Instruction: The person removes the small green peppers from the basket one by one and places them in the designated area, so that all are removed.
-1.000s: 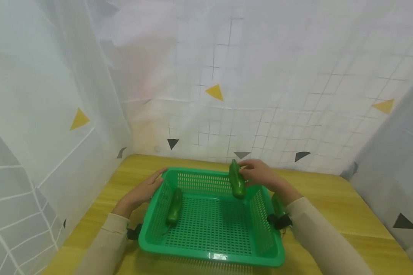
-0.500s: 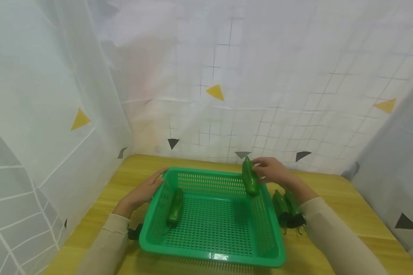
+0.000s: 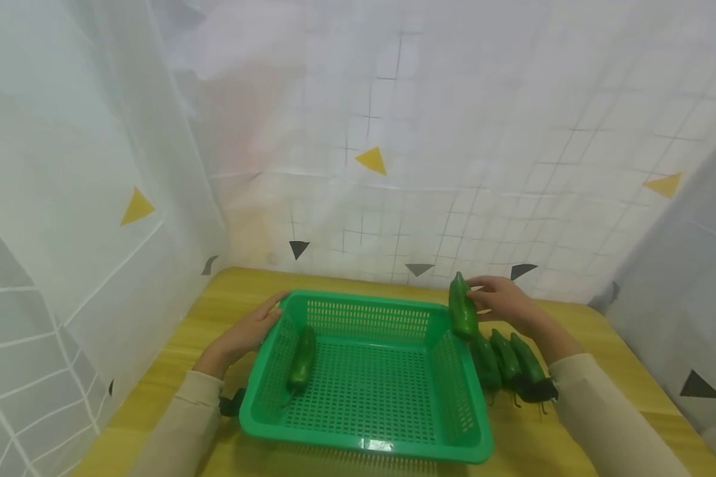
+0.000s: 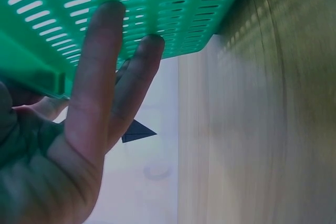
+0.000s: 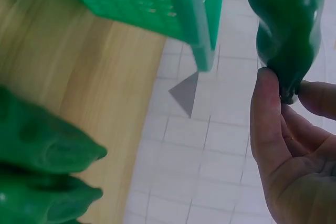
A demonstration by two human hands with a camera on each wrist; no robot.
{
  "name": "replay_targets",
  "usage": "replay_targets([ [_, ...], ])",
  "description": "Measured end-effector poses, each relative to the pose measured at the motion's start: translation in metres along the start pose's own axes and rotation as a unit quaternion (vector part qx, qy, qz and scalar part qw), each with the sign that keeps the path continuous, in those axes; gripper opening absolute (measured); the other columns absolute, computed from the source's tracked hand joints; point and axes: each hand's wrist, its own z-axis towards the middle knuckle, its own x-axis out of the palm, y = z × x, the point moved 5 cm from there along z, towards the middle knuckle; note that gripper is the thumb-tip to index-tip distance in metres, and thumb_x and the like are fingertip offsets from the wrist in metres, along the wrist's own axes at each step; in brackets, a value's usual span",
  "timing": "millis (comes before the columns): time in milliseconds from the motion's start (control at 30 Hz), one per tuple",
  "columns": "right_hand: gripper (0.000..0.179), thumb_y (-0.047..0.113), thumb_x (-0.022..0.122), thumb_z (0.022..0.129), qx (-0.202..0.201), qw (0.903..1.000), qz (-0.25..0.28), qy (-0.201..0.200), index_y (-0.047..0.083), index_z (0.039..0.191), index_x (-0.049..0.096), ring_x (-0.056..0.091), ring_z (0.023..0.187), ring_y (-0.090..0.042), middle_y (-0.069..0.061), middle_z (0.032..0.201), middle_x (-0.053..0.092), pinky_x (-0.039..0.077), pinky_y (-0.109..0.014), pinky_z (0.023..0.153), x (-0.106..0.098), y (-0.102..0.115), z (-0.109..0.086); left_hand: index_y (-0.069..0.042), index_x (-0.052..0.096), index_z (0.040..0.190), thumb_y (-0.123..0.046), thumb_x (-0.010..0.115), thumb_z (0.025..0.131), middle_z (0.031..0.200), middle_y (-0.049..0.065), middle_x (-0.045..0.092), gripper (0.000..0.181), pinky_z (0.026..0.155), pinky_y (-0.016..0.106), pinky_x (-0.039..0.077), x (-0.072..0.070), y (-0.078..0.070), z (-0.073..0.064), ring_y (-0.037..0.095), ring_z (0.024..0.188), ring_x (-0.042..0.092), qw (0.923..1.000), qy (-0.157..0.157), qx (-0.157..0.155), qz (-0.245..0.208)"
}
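My right hand pinches a glossy green pepper by its tapered tip, between thumb and fingers. The pepper hangs tilted over the far right corner of the green plastic basket. In the right wrist view, the pepper's thick end points up, away from the palm. My left hand holds the basket's left side, its thumb at the rim. Fingers lie against the slotted outer wall in the left wrist view. Inside the basket, one green pepper lies along the left wall.
To the right of the basket, several green peppers lie side by side on the wood-grain table, partly covered by a black wrist strap. A white patterned sheet hangs behind the table and along both sides.
My right hand has carried the pepper rightward, from over the basket to its right rim. More of the peppers on the table now show. The left hand and basket have stayed put.
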Motion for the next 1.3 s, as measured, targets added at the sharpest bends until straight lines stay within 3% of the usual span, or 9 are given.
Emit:
replay_targets([
  [267,0.051,0.019,0.048,0.109,0.003,0.9999,0.000,-0.010,-0.013,0.147,0.038,0.066,0.110,-0.031,-0.025,0.126,0.062,0.057,-0.041,0.088,-0.009,-0.009,-0.007,-0.018,0.015,0.163,-0.030,0.031,0.114,0.100,0.016,0.056,0.054,0.076,0.041,0.055,-0.006,0.001,-0.002,0.023,0.079,0.061,0.9998,-0.010,-0.016,0.000],
  [533,0.052,0.020,0.046,0.110,0.012,0.9997,-0.012,-0.019,-0.014,0.148,0.036,0.065,0.111,-0.031,-0.026,0.128,0.060,0.057,-0.040,0.089,-0.021,-0.021,-0.007,-0.018,0.019,0.163,-0.027,0.031,0.114,0.132,0.023,0.047,0.052,0.086,0.042,0.052,-0.012,0.004,-0.005,0.026,0.092,0.061,0.9991,-0.034,-0.010,0.023],
  [800,0.053,0.019,0.044,0.110,0.027,0.9994,0.001,-0.023,-0.016,0.148,0.034,0.064,0.113,-0.029,-0.025,0.130,0.059,0.056,-0.042,0.091,-0.025,-0.047,-0.013,-0.015,0.015,0.163,-0.026,0.030,0.114,0.121,0.024,0.050,0.053,0.079,0.042,0.054,-0.011,0.005,-0.012,0.026,0.083,0.061,0.9993,-0.029,-0.017,0.016],
  [1000,0.054,0.019,0.043,0.110,0.047,0.9982,-0.019,-0.031,-0.018,0.148,0.032,0.062,0.115,-0.037,-0.030,0.131,0.057,0.056,-0.044,0.090,-0.032,-0.063,-0.019,-0.017,0.015,0.163,-0.029,0.030,0.114,0.118,0.022,0.051,0.053,0.078,0.043,0.054,-0.011,0.008,-0.011,0.026,0.082,0.061,0.9995,-0.026,-0.016,0.009],
  [1300,0.048,0.016,0.044,0.110,0.047,0.9976,-0.033,-0.039,-0.018,0.144,0.039,0.063,0.109,-0.036,-0.029,0.128,0.058,0.056,-0.047,0.090,-0.042,-0.089,-0.030,-0.016,0.015,0.163,-0.029,0.030,0.114,0.110,0.020,0.053,0.053,0.074,0.042,0.056,-0.010,0.009,-0.011,0.024,0.079,0.061,0.9997,-0.020,-0.013,0.009],
])
